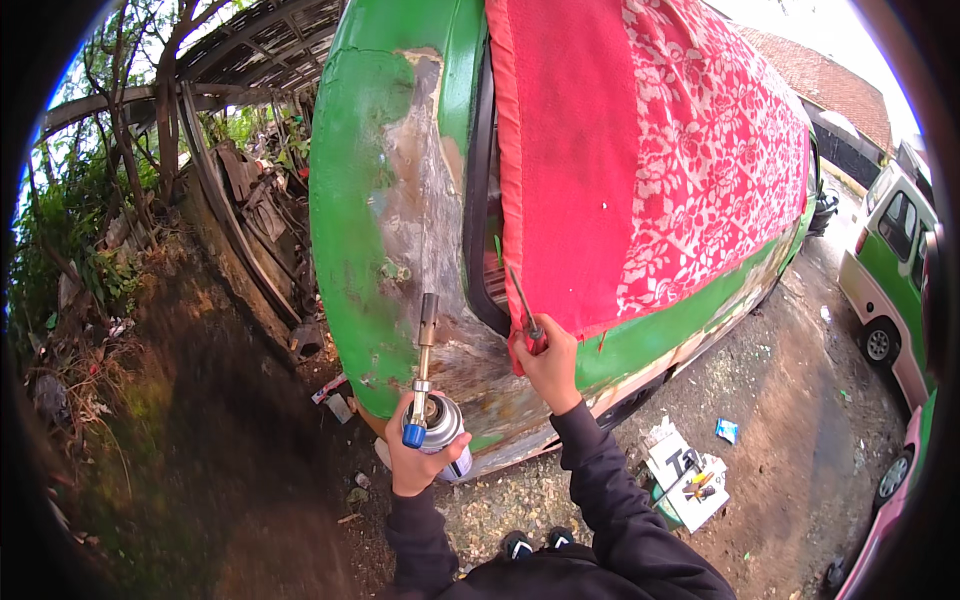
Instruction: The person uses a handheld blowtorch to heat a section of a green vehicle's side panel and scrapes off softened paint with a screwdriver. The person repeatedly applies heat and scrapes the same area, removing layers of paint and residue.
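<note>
My left hand [412, 469] is wrapped around a gas canister [450, 427] with a blowtorch head [426, 330] and a blue knob fitted on top. The torch nozzle points away from me, towards a green vehicle body [345, 187]; no flame can be made out. On that body, a long patch [412, 165] is stripped of paint and shows grey and brown. My right hand [555, 367] grips a screwdriver [523, 300] with a red and black handle, its shaft pointing up and away. Those fingers are at the lower corner of a red floral cloth [570, 150] draped over the window; whether they pinch it, I cannot tell.
Several hand tools [699, 486] lie on a white printed sheet [709, 514] on the ground at the right. A blue wrapper [727, 430] lies nearby. Green and white vans [892, 255] stand further right. At left are a leaning wooden beam [232, 217], debris and trees.
</note>
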Action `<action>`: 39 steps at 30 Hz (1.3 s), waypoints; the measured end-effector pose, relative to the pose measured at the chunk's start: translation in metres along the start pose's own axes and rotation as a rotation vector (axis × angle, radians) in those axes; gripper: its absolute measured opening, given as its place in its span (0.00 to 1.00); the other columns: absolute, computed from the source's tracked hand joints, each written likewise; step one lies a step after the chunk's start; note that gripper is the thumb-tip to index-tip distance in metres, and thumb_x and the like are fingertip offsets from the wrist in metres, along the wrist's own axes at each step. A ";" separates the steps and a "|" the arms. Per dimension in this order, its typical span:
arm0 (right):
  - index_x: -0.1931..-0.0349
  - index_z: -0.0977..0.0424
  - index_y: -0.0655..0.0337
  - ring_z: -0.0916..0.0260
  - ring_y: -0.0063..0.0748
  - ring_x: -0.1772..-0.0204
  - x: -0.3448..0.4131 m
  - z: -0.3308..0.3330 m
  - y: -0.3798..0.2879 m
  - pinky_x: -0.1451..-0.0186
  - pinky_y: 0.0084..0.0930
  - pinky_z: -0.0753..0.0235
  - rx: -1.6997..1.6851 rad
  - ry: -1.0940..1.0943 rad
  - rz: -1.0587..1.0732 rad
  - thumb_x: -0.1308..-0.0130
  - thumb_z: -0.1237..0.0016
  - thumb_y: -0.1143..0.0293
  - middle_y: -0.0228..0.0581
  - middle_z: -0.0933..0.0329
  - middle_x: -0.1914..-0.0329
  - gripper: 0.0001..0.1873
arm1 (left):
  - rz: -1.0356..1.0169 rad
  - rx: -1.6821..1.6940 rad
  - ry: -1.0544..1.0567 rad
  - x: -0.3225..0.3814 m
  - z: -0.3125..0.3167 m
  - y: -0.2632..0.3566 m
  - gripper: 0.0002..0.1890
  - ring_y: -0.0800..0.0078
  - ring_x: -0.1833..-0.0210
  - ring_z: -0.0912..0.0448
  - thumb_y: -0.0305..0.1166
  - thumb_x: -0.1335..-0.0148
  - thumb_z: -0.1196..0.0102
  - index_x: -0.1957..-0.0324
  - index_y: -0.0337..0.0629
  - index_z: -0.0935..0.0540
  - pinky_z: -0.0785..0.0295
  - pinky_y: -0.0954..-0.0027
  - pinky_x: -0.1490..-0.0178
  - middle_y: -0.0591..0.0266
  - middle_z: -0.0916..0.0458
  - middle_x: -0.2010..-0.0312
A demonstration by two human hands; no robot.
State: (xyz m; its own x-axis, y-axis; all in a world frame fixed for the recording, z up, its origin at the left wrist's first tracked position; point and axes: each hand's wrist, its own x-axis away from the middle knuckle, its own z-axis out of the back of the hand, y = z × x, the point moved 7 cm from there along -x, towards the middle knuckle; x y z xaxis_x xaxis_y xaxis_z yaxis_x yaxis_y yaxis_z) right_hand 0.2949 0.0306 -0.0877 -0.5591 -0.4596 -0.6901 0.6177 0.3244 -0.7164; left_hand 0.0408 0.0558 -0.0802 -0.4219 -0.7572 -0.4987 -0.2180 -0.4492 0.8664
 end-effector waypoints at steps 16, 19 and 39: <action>0.63 0.23 0.65 0.40 0.16 0.77 0.003 -0.049 -0.024 0.74 0.24 0.37 -0.319 -0.365 -0.091 0.38 0.40 0.75 0.30 0.31 0.82 0.07 | 0.004 -0.036 0.041 0.010 0.019 0.010 0.30 0.78 0.61 0.17 0.33 0.52 0.22 0.49 0.34 0.22 0.22 0.72 0.52 0.64 0.15 0.64; 0.60 0.22 0.65 0.41 0.22 0.84 0.002 -0.041 -0.019 0.77 0.29 0.38 -0.317 -0.348 -0.072 0.39 0.38 0.73 0.35 0.36 0.88 0.10 | 0.011 -0.020 0.037 0.004 0.011 0.010 0.31 0.78 0.60 0.18 0.33 0.53 0.21 0.49 0.35 0.23 0.23 0.72 0.52 0.64 0.15 0.63; 0.58 0.28 0.61 0.46 0.09 0.79 -0.005 -0.008 0.005 0.77 0.18 0.50 -0.350 -0.420 -0.157 0.27 0.45 0.73 0.19 0.40 0.81 0.06 | -0.049 -0.075 -0.047 -0.042 -0.015 0.032 0.30 0.78 0.58 0.19 0.31 0.53 0.20 0.49 0.36 0.22 0.23 0.72 0.50 0.65 0.17 0.60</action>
State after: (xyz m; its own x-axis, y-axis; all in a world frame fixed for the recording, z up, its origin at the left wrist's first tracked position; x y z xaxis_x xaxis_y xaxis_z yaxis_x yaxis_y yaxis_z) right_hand 0.2968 0.0409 -0.0889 -0.3170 -0.7905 -0.5241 0.2847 0.4478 -0.8476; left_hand 0.0647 0.0657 -0.0318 -0.4531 -0.7111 -0.5376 -0.1734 -0.5212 0.8356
